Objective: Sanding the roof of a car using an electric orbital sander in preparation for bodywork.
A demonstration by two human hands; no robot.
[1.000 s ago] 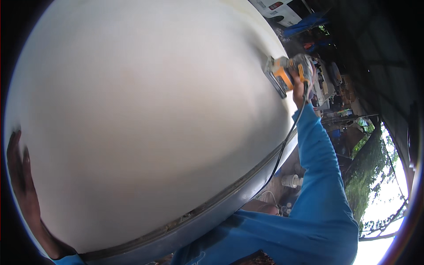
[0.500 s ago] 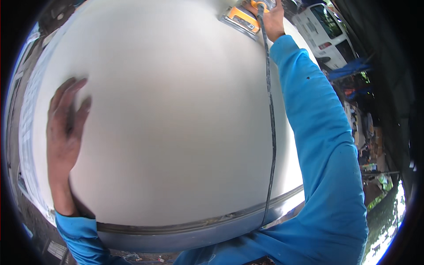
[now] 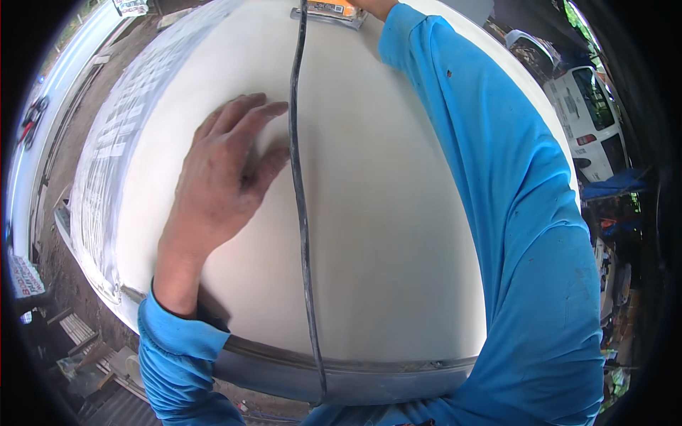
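Note:
A broad, pale, curved panel that looks like a vehicle roof (image 3: 398, 234) fills the middle. At the top edge, an orange-yellow power sander (image 3: 330, 10) sits on it, mostly cut off by the frame. My right hand (image 3: 374, 6) is at the sander's right side; only its wrist end shows, and the fingers are out of view. From there a dark cord (image 3: 304, 234) runs down across the panel to its near edge. Left of the cord is my left hand (image 3: 224, 170), empty, fingers apart and slightly bent, over the panel; whether it touches is hard to tell.
Whitish, streaked sheeting or glass (image 3: 117, 135) borders the panel on the left. A metal trim edge (image 3: 341, 376) runs along the near side, close to my body. Beyond, a white van (image 3: 582, 121) stands at the right, a red motorbike (image 3: 30, 128) at far left, and boards (image 3: 85, 337) lie lower left.
The view has shifted, so the sander and cord appear farther left and the sander higher. My left hand appears farther right, nearer the cord. My right hand has mostly left the frame.

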